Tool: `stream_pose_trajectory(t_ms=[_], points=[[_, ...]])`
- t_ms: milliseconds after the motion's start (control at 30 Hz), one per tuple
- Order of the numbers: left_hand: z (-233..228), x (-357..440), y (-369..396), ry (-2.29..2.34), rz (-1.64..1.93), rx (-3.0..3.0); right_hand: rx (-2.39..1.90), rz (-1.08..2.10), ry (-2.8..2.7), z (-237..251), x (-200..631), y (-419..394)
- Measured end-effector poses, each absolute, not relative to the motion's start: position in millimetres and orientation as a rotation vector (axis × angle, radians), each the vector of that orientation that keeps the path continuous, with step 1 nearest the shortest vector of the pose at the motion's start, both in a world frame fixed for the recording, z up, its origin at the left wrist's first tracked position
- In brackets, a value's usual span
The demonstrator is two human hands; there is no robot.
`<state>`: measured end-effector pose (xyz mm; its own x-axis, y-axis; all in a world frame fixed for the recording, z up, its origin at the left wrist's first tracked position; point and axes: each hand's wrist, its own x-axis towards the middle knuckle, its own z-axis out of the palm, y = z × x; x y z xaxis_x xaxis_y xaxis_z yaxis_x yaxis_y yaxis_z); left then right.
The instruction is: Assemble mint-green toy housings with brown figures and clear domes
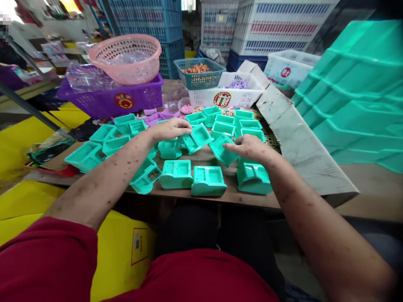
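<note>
I'm holding one teal tray in each hand, mid-worktop. Left hand [171,129] is gripping the tilted tray [197,137] by its far-left edge, fingers curled over the rim; the tray's long axis is running from near-left to far-right, open side facing up and toward me. Right hand [248,147] is clenching a second tray [224,152], thumb on the left, fingers over the top; this one is tipping down to the left. The two trays are sitting just beside each other, the left one slightly farther, corners nearly touching, so the gap between the hands is the relation that matters. Finished-looking teal pieces [208,181] are lying in a near row on the worktop [220,197]. More open trays [248,125] are lined up far right, before a white basket [231,97].
</note>
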<state>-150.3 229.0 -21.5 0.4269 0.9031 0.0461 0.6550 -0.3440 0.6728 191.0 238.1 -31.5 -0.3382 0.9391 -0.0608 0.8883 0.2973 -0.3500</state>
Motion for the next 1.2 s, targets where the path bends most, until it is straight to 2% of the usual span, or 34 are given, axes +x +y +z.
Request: stream_pose_trajectory(t_ms=[233,433,567,667,867,1033,1200], points=[[-22.7,-164.6,240.0,1.363,0.526,2.056,-1.584,0.432,-2.528,-33.4,208.7,252.8],[-22.2,-150.4,250.5,1.183,0.199,2.225,-1.442,0.448,-2.637,-40.1,211.1,266.4],[-29.2,-125.9,257.6,1.263,-0.016,2.335,-1.358,0.489,-2.662,-45.2,196.2,270.7],[-26.8,-116.8,251.0,1.421,0.082,2.488,-1.375,0.445,-2.609,-35.5,199.2,266.5],[-13.5,-137.2,155.0,1.499,0.221,2.617,-1.423,0.163,-2.301,-13.7,262.9,221.1],[-50.7,-131.0,59.4,1.553,0.186,2.492,-1.583,0.073,-2.308,-56.7,287.9,169.2],[-83.4,-92.5,36.2,1.691,0.403,2.422,-1.66,0.197,-2.457,-84.7,282.9,144.7]])
